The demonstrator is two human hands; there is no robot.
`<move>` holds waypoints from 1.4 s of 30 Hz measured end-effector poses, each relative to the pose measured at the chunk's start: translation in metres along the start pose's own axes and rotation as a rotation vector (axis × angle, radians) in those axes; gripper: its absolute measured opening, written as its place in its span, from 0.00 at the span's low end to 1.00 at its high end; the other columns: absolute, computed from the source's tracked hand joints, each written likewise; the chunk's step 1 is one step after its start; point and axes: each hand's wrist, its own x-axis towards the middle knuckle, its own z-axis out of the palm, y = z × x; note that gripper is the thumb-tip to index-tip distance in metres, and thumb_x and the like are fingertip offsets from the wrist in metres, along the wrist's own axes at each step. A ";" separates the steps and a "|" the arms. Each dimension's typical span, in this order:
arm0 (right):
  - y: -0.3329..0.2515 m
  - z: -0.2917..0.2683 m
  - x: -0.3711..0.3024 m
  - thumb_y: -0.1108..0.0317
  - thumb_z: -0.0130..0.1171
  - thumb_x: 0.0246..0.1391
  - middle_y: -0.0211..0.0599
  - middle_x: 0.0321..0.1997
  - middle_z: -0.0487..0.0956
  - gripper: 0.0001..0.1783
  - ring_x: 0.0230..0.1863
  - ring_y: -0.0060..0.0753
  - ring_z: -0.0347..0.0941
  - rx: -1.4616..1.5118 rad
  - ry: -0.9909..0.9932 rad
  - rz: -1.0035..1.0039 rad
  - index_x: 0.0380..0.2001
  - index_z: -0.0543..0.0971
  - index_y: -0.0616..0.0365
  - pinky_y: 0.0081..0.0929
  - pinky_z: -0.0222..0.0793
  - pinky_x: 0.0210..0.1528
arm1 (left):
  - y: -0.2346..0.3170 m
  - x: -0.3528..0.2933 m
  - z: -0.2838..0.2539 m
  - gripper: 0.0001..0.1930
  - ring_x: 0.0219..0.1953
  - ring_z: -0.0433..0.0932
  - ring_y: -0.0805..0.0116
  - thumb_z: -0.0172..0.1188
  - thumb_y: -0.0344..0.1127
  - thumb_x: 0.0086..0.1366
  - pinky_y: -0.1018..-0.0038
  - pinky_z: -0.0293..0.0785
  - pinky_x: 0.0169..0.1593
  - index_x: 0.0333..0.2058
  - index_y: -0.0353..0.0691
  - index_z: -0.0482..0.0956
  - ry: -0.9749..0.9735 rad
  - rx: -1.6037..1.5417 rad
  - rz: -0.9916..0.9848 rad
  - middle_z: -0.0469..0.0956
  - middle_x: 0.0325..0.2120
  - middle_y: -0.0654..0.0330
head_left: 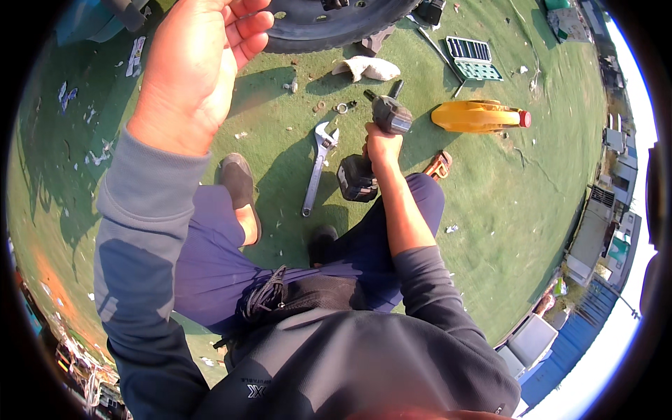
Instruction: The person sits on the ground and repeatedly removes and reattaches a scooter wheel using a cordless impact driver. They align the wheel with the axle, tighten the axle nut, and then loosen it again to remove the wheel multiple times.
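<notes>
Green artificial turf (490, 231) carries everything. At its far edge lies a black rubber tyre (329, 28), stiff and heavy. Right of it rests a smooth yellow plastic container (476, 115); a steel adjustable wrench (318, 164) lies mid-turf. The right hand (381, 148) is wrapped around the grip of a black cordless impact wrench (374, 150), held above the turf's middle; probably hefty, bottom-heavy with its battery, best gripped by that handle. The left hand (192, 66) is raised, fingers spread, holding nothing.
</notes>
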 end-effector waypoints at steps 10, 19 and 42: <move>0.012 0.001 0.039 0.65 0.65 0.54 0.61 0.65 0.75 0.36 0.67 0.60 0.72 -0.654 0.361 0.198 0.64 0.67 0.67 0.47 0.69 0.68 | 0.002 -0.002 -0.011 0.16 0.42 0.78 0.73 0.65 0.39 0.70 0.75 0.75 0.46 0.52 0.38 0.82 0.007 -0.007 -0.001 0.80 0.41 0.65; 0.011 0.004 0.040 0.57 0.62 0.55 0.53 0.56 0.81 0.27 0.56 0.61 0.78 -0.803 0.328 -0.236 0.53 0.80 0.62 0.51 0.75 0.58 | 0.015 -0.009 -0.009 0.15 0.42 0.78 0.72 0.63 0.37 0.71 0.74 0.76 0.46 0.52 0.37 0.81 0.010 -0.010 0.035 0.80 0.41 0.64; -0.044 0.101 0.087 0.44 0.74 0.50 0.46 0.54 0.76 0.35 0.60 0.53 0.72 -0.892 0.372 -0.402 0.50 0.75 0.58 0.49 0.76 0.55 | 0.036 -0.044 -0.047 0.14 0.39 0.74 0.71 0.61 0.37 0.73 0.73 0.72 0.44 0.51 0.37 0.78 0.147 -0.076 -0.012 0.76 0.38 0.63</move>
